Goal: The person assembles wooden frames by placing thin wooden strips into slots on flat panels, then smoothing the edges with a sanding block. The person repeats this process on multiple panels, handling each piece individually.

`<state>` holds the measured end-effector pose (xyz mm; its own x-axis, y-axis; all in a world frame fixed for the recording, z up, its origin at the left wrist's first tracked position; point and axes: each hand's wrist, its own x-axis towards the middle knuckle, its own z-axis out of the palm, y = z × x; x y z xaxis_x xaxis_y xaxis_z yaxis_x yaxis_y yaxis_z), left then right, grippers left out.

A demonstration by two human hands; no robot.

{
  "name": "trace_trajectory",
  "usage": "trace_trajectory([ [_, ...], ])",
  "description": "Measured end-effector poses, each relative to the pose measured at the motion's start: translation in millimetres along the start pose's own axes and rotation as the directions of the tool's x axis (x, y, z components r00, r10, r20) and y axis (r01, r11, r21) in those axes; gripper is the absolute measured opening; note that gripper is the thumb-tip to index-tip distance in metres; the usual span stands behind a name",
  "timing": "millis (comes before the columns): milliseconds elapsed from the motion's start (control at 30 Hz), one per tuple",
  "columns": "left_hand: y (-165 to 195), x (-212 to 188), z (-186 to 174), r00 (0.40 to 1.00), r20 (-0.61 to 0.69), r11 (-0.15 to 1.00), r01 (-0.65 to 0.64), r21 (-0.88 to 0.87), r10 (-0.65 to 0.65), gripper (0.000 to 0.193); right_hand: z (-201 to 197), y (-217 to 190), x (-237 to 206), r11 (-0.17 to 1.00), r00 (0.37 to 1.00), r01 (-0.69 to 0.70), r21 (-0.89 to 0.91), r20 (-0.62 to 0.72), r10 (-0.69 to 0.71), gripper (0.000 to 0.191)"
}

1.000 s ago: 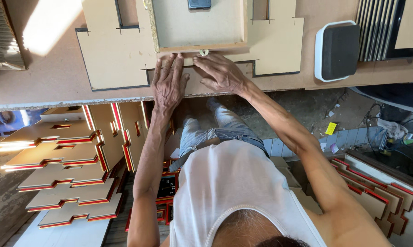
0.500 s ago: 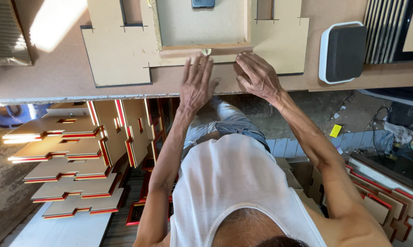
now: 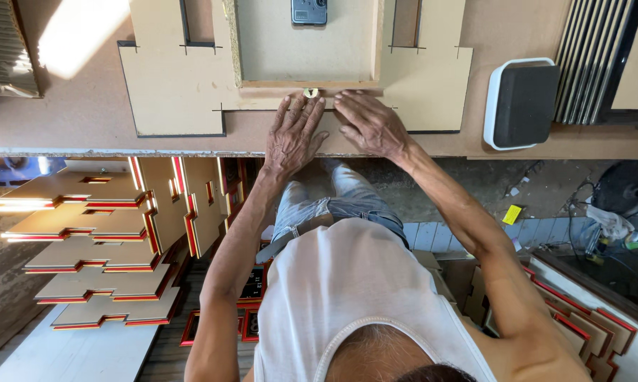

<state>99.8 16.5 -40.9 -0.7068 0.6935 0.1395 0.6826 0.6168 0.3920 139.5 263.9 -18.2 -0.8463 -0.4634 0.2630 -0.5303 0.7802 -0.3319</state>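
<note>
A notched tan fibreboard panel (image 3: 170, 85) lies on the brown workbench (image 3: 64, 113), with a shallow wooden frame (image 3: 308, 83) standing on it. My left hand (image 3: 294, 134) rests flat on the panel just below the frame's near edge, fingers spread. My right hand (image 3: 370, 124) lies flat beside it, fingertips pointing left along that edge. A small pale round fitting (image 3: 310, 93) sits at the frame's edge between my fingertips. A dark phone-like device (image 3: 309, 10) lies inside the frame.
A white-rimmed black box (image 3: 522, 105) sits on the bench at right, beside upright grey slats (image 3: 589, 60). Below the bench, stacks of red-edged cut panels (image 3: 92, 247) stand at left and more (image 3: 587, 325) at right. Debris and cables (image 3: 609, 219) lie on the floor.
The view has shifted, so the bench sits lower and more centred. Both hands stay flat on the panel by the frame's near edge, the right one now closer to the left.
</note>
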Motion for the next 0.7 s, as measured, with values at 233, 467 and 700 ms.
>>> trace_trajectory([
  [233,6.4,-1.6,-2.3,0.998,-0.06,0.999,0.021,-0.029,-0.023,0.064,-68.9,56.8,-84.4,0.952,0.952,-0.305,-0.036,-0.025,0.304,0.048],
  [467,49.7,56.1,-0.9,0.949,-0.309,0.998,-0.05,0.04,0.06,0.045,-32.4,28.3,-61.8,0.976,0.983,-0.155,-0.15,-0.124,0.137,0.04],
  [700,45.8,96.7,5.7,0.967,-0.25,0.998,-0.038,0.053,0.05,0.031,-14.0,51.6,-42.1,0.939,0.956,-0.245,-0.241,-0.219,0.194,0.036],
])
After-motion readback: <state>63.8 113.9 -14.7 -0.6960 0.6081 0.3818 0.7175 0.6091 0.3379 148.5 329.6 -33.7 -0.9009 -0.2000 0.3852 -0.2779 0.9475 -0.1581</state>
